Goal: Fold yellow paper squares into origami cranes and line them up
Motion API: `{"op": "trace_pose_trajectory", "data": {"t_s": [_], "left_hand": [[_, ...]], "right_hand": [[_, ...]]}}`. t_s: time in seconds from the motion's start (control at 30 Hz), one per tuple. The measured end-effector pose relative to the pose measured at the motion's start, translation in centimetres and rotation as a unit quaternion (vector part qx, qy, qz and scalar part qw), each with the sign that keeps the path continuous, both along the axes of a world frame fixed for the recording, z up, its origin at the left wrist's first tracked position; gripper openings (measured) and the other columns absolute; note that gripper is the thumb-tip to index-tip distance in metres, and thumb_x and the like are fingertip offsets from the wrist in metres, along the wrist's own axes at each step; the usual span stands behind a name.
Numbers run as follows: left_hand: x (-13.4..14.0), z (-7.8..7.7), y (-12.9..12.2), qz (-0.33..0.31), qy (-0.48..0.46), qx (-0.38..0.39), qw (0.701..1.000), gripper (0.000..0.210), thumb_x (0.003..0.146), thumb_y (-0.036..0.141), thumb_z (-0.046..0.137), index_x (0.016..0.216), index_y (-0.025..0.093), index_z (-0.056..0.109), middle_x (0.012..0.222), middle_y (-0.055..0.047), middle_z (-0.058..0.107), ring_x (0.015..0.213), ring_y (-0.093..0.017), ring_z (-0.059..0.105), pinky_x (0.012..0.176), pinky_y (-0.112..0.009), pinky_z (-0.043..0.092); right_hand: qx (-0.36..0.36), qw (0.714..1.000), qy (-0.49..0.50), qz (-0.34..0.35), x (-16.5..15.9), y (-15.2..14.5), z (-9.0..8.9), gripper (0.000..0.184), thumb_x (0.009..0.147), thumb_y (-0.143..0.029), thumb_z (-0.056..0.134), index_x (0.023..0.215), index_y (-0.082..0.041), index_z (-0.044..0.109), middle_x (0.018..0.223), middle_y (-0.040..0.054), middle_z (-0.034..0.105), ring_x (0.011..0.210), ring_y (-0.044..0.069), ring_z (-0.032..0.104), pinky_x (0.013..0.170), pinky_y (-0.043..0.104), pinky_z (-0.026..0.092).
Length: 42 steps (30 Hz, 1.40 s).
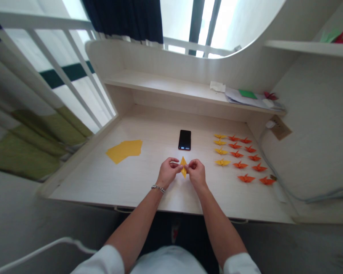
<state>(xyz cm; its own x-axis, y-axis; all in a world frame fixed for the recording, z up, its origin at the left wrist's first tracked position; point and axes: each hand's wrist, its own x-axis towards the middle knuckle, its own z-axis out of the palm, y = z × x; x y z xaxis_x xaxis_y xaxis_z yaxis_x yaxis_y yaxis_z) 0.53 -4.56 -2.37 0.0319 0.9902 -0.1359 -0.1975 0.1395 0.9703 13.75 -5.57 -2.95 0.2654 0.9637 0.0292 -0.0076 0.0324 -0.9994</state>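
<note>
Between my two hands is a small yellow folded paper (183, 161), a narrow diamond with its points facing away from and toward me. My left hand (168, 171) pinches its left side between thumb and fingers. On the right side, my right hand (196, 172) pinches it the same way. The fingertips cover the paper's middle. Just beyond it a black phone (185, 139) lies flat on the desk. To the left are loose yellow paper sheets (125, 150), overlapping one another.
On the right of the desk (160, 121) stand rows of folded cranes: several yellow cranes (222, 162) and several orange cranes (240, 164). A raised shelf (165, 86) along the back holds papers (240, 97) and a green sheet (247, 94). A cable (288, 195) runs down the right wall.
</note>
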Motion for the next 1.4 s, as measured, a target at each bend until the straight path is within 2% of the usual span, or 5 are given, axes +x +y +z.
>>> {"op": "trace_pose_trajectory", "data": {"t_s": [0.37,0.6,0.77,1.0,1.4], "left_hand": [[0.0,0.1,0.0,0.011,0.001,0.007,1.000,0.049,0.053,0.031,0.085,0.090,0.013,0.057,0.066,-0.003,0.068,0.061,-0.018,0.067,0.060,-0.031,0.055],[0.3,0.1,-0.2,0.074,0.057,0.047,0.995,0.039,0.058,0.035,0.081,0.085,0.013,0.064,0.069,-0.006,0.070,0.061,-0.017,0.065,0.057,-0.028,0.052],[0.4,0.0,-0.7,0.044,0.113,0.099,0.988,0.026,0.072,0.039,0.070,0.084,0.016,0.072,0.082,-0.008,0.072,0.071,-0.019,0.066,0.066,-0.029,0.052],[-0.1,-0.2,-0.8,0.059,0.127,0.110,0.984,0.028,0.067,0.032,0.075,0.090,0.017,0.071,0.084,-0.007,0.071,0.075,-0.018,0.065,0.071,-0.030,0.053],[0.2,0.6,-1.2,0.024,-0.010,0.044,0.999,0.039,0.062,0.034,0.079,0.092,0.013,0.067,0.084,-0.009,0.072,0.076,-0.020,0.068,0.069,-0.034,0.057]], "right_hand": [[-0.031,0.992,0.093,0.077,-0.1,-0.5,0.2,0.036,0.062,-0.038,0.076,0.087,-0.020,0.058,0.067,0.0001,0.066,0.061,0.019,0.065,0.058,0.030,0.052],[0.026,0.995,-0.094,-0.016,0.0,-0.6,0.3,0.021,0.067,-0.033,0.072,0.085,-0.022,0.071,0.090,0.0046,0.070,0.077,0.019,0.063,0.074,0.032,0.051],[-0.023,0.996,0.029,0.080,-0.4,-0.3,0.1,0.034,0.075,-0.043,0.063,0.096,-0.018,0.071,0.090,0.0066,0.072,0.079,0.021,0.066,0.068,0.032,0.053],[-0.051,0.993,0.080,0.073,-0.1,-0.2,-0.5,0.030,0.066,-0.041,0.071,0.084,-0.017,0.072,0.074,0.0036,0.071,0.065,0.017,0.065,0.061,0.029,0.053],[-0.018,0.993,0.106,0.041,-0.2,-0.7,0.8,0.047,0.064,-0.035,0.075,0.106,-0.017,0.067,0.084,0.0064,0.073,0.072,0.019,0.067,0.064,0.032,0.055]]}}
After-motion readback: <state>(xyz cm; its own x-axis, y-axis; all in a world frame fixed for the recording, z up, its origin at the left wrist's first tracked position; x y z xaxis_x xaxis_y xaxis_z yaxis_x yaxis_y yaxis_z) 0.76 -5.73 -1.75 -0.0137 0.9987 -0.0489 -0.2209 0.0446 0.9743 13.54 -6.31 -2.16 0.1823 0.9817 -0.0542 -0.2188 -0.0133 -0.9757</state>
